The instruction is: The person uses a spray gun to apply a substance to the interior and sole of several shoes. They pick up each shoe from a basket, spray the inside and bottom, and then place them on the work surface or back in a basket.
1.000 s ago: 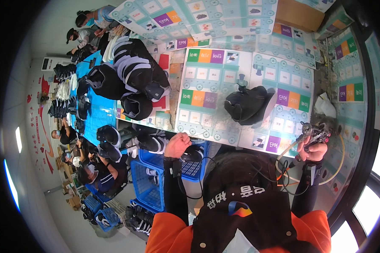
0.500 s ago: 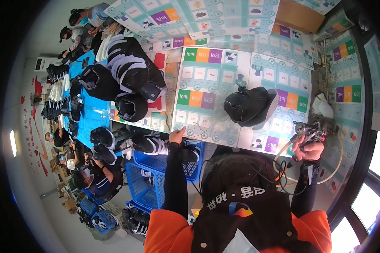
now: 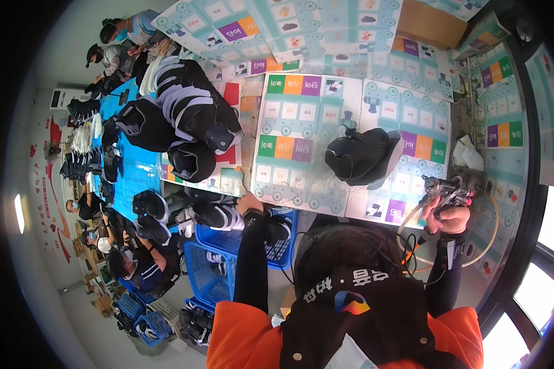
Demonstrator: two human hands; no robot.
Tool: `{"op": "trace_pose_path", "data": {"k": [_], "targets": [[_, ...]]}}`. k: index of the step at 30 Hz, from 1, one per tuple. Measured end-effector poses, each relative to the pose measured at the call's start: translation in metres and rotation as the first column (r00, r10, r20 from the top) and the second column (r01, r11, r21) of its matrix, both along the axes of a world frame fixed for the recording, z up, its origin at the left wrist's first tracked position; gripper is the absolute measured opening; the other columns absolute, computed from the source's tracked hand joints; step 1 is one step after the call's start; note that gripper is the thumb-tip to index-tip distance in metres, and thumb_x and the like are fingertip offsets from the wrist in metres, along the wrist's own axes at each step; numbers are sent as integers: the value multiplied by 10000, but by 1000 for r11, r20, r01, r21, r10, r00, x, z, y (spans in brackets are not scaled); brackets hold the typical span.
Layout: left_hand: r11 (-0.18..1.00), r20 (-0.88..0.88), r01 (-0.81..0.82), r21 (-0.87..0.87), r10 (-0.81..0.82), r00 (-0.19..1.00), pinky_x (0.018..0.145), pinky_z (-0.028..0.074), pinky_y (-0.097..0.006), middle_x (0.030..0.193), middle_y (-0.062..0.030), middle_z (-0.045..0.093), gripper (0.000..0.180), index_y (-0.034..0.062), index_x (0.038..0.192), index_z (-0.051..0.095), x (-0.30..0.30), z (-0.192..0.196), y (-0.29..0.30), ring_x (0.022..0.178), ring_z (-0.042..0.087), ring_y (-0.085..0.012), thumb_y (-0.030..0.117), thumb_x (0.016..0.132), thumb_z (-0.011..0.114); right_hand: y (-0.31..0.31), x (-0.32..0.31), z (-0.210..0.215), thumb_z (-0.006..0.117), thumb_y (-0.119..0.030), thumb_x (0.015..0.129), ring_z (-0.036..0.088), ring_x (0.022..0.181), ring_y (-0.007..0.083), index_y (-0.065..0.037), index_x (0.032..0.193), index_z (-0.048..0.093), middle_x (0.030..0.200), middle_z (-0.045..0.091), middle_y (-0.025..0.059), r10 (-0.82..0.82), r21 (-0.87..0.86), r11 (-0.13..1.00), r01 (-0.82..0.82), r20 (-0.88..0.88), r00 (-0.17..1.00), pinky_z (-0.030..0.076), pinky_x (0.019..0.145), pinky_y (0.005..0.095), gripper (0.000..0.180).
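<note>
A black shoe (image 3: 360,157) with a pale grey sole lies on its side on the printed sheets of the worktable (image 3: 314,166). My right hand (image 3: 452,218) is closed round a metal spray gun (image 3: 446,192) at the table's right, with a pale hose (image 3: 493,230) looping from it. My left hand (image 3: 249,203) is at the table's front edge, above the blue basket and beside a black shoe with a grey-white sole (image 3: 218,215). Its fingers are bent and mostly hidden, so whether they grip anything does not show.
Stacked black shoes (image 3: 188,101) with grey soles crowd the table's left side. Blue baskets (image 3: 209,270) stand below the front edge. Crumpled white paper (image 3: 468,154) lies right of the sheets. Several people work along a blue-covered table (image 3: 129,178) at the left.
My left hand has shifted slightly left and down, off the printed sheet to the table's edge. The right hand stays on the spray gun. The shoe on the table has not visibly moved.
</note>
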State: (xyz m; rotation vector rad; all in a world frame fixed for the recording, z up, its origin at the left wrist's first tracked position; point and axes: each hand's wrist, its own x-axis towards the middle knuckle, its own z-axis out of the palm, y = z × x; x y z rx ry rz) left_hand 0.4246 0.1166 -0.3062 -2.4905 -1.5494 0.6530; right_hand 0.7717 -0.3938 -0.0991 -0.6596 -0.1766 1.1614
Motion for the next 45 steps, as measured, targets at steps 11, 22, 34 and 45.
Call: {"op": "trace_pose_path", "data": {"k": [11,22,34,45], "targets": [[173,291,661,-730,954,72,808,437,-342,1010,-92,619,223,16,1045,665,85,212,-94,911,566,-206,213,1057,563,-15,3,-2,552,-85,657,534,418,350,57,1102,655,975,665,414,-43,44,998,44,-10,999,378,409,377,479],[65,406,862,-502,899,168,785,357,-342,930,-33,502,240,84,919,560,117,289,-148,868,428,-180,289,1012,644,-34,0,-13,590,-118,685,596,474,372,81,1154,631,1008,649,434,-39,114,993,41,-27,999,358,434,356,511],[357,660,669,-652,701,270,855,452,-277,1050,-58,649,237,-11,1147,656,144,279,-166,915,568,-131,9,920,589,-39,11,-3,616,-68,664,580,408,293,75,1003,671,788,678,331,6,537,843,-36,59,998,402,380,355,372],[801,815,480,-359,18,580,1007,482,-427,1277,-321,625,824,-126,1362,513,269,103,-136,1203,615,-404,561,936,671,-61,2,-2,605,-47,704,588,364,227,77,1204,578,615,656,203,-289,818,558,140,33,957,437,357,304,516]]}}
